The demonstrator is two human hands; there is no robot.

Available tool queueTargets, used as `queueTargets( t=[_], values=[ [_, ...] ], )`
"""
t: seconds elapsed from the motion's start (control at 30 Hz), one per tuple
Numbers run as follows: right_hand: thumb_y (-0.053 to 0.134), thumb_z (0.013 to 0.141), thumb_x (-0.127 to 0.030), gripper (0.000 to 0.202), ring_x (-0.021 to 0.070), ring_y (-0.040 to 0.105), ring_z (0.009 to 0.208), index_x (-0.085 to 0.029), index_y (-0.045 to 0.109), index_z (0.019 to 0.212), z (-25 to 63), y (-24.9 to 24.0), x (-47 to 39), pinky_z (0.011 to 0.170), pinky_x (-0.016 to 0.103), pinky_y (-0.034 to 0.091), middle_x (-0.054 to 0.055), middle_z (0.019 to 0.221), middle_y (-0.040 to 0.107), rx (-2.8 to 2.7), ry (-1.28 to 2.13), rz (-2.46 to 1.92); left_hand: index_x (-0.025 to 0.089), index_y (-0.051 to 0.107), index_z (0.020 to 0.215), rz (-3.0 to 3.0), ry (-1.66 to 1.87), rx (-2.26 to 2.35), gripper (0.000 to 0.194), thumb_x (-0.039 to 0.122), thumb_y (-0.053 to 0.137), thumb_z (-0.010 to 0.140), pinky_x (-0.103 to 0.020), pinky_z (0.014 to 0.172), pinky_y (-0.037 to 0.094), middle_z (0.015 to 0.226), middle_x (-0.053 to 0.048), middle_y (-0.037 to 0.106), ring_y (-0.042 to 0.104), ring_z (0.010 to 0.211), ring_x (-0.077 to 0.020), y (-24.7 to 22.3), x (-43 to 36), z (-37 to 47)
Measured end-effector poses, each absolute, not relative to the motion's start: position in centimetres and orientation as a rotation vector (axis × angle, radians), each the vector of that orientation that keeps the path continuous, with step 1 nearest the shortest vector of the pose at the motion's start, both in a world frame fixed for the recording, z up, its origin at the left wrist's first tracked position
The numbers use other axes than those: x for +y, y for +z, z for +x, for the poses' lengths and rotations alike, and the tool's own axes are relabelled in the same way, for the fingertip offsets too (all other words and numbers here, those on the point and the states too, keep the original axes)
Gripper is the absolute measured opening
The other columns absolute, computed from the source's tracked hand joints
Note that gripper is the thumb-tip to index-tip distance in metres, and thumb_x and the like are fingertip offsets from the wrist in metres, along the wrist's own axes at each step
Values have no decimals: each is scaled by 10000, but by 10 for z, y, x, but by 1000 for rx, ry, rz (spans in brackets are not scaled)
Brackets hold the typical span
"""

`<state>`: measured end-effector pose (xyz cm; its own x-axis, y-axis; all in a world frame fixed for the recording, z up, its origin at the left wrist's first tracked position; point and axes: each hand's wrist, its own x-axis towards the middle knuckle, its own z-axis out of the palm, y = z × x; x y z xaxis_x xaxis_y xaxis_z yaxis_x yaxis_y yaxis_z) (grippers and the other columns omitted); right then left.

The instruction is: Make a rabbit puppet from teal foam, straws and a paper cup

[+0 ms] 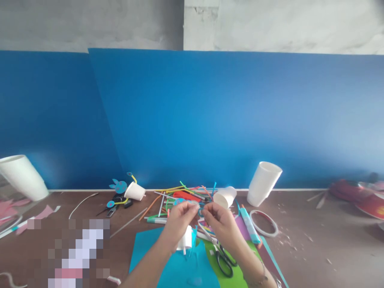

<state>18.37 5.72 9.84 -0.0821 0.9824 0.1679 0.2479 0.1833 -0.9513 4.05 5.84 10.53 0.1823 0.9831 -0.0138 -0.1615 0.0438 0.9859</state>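
Note:
My left hand is closed in a pinch, with a small whitish piece at its fingertips; its exact kind is too small to make out. Close beside it, my right hand pinches a small round blue paper piece. Under my left hand, partly hidden by it, is a white paper cup with a short straw end sticking out. Black-handled scissors lie below my right hand, on green paper. Blue paper is spread beneath my left forearm.
Behind my hands lie loose coloured straws and a tipped paper cup. A cup with a blue rabbit head sits left. White paper rolls stand at the back; a tape ring and glue tube lie right.

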Motion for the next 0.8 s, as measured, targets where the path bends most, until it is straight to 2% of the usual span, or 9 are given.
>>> queueTargets(
  t=[0.07, 0.23, 0.43, 0.6, 0.8],
  values=[
    [556, 790, -383, 249, 105, 383, 506, -173, 521, 661, 183, 98, 58, 474, 228, 289, -44, 546, 434, -1520, 985, -1208, 150, 551, 650, 1225, 1150, 979, 289, 411, 640, 738, -222, 553, 376, 563, 22, 535, 486, 559, -104, 104, 59, 40],
    [544, 789, -409, 257, 110, 401, 531, -181, 509, 675, 181, 101, 59, 491, 228, 320, -40, 576, 440, -1445, 1011, -1125, 146, 587, 739, 1284, 1109, 946, 216, 351, 649, 715, -235, 588, 382, 619, 16, 559, 498, 605, -118, 105, 60, 38],
    [543, 782, -391, 229, 105, 382, 510, -171, 554, 718, 179, 102, 56, 474, 230, 297, -23, 610, 498, -1496, 936, -1199, 152, 562, 666, 1366, 1085, 1007, 222, 355, 617, 739, -233, 563, 346, 614, 16, 526, 458, 600, -114, 102, 60, 38],
    [569, 772, -377, 247, 112, 392, 516, -170, 559, 638, 179, 102, 52, 492, 240, 307, -19, 567, 497, -1467, 802, -1245, 149, 560, 648, 1351, 1118, 973, 234, 359, 628, 727, -225, 559, 340, 604, 22, 502, 433, 593, -106, 104, 56, 43],
    [619, 734, -487, 344, 108, 399, 502, -168, 572, 615, 180, 107, 54, 487, 230, 314, -32, 530, 477, -1332, 1040, -1125, 153, 570, 631, 1247, 1160, 956, 200, 328, 636, 701, -230, 567, 367, 574, 23, 518, 458, 573, -110, 107, 53, 46]
  ],
)
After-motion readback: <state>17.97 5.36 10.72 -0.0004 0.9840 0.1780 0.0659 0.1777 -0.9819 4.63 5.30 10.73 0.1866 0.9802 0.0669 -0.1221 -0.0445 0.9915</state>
